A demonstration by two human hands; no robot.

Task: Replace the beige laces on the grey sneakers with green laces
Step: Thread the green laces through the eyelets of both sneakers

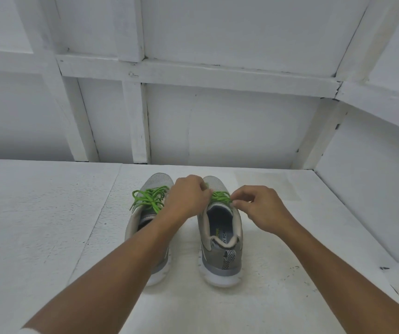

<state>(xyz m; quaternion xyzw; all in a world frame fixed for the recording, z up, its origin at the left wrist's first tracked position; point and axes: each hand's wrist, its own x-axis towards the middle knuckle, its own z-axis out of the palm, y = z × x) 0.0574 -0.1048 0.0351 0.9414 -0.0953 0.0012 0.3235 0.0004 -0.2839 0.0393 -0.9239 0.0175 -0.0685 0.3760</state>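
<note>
Two grey sneakers stand side by side, toes pointing away from me. The left sneaker [156,182] carries a green lace [149,198] tied in a loose bow over its tongue. Across the right sneaker [220,251] runs another green lace [220,196]. My left hand [189,196] reaches over the left sneaker and pinches this lace at its left side. From the right, my right hand [261,208] pinches the same lace with thumb and fingertips. My left forearm hides much of the left sneaker.
The sneakers sit on a white painted table [49,225] boxed in by white panelled walls [217,128] at the back and right. A dark chip [384,268] marks the right wall's lower edge.
</note>
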